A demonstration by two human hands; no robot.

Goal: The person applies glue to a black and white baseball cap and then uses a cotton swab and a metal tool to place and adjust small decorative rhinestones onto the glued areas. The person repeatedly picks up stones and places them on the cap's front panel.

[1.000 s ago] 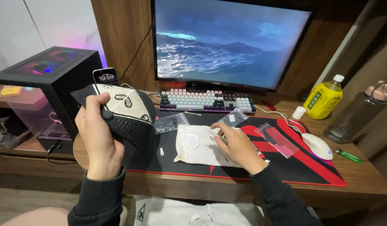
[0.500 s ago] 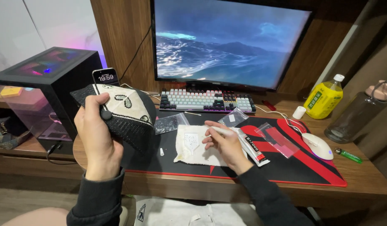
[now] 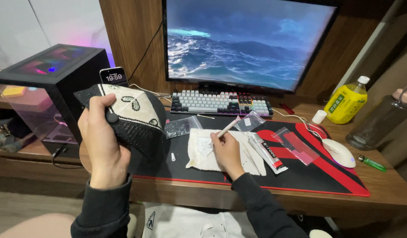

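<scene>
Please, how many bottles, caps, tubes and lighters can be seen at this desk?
Bottles: 2 (yellow bottle, grey bottle)
Caps: 1 (cap, held in the left hand)
Tubes: 1 (glue tube)
Lighters: 1 (green lighter)
Total: 5

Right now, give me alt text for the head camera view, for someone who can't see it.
The left hand holds up a black and cream cap while the right hand holds a thin white stick over a white cloth on a black and red desk mat. A glue tube, keyboard and monitor sit beyond.

Wide monitor (image 3: 247, 42) showing blue sea at back, lit phone (image 3: 114, 76) left, yellow-labelled bottle (image 3: 346, 101) right, clear bags (image 3: 182, 127) and glue tube (image 3: 267, 152) on mat
</scene>
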